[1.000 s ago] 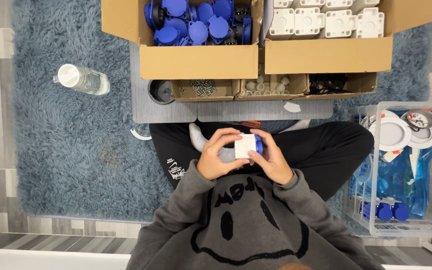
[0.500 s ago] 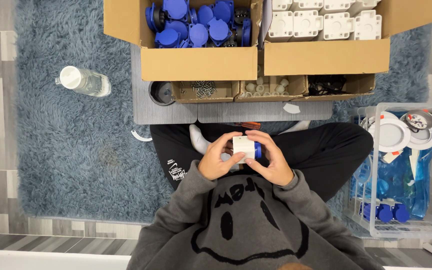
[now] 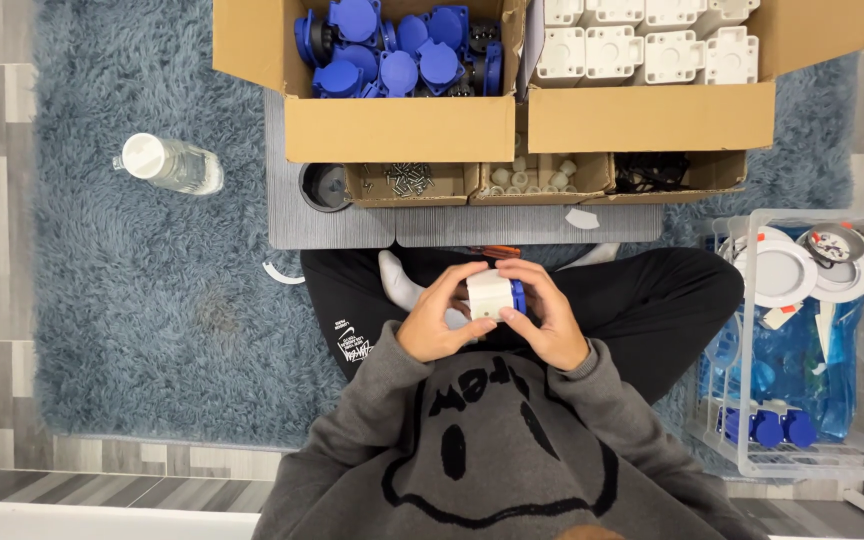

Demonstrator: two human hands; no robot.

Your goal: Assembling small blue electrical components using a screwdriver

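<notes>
I sit cross-legged on a blue shaggy rug. Both hands meet over my lap around one small part, a white socket housing with a blue cap [image 3: 493, 293] on its right side. My left hand [image 3: 439, 318] grips its left and underside. My right hand [image 3: 549, 315] wraps the right side, fingers over the blue cap. Ahead of my knees stands a cardboard box of blue caps [image 3: 392, 50] and beside it a cardboard box of white housings [image 3: 642, 50].
Three small trays hold screws [image 3: 402, 180], white bits [image 3: 527, 178] and black parts [image 3: 652, 172] on a grey mat [image 3: 352, 225]. A black round cup [image 3: 324, 186] is at the mat's left. A water bottle [image 3: 170, 164] lies on the rug. A clear bin [image 3: 802, 340] stands to the right.
The hands stay in my lap with the part between them. The fingers have shifted slightly around the white and blue part; nothing else has moved.
</notes>
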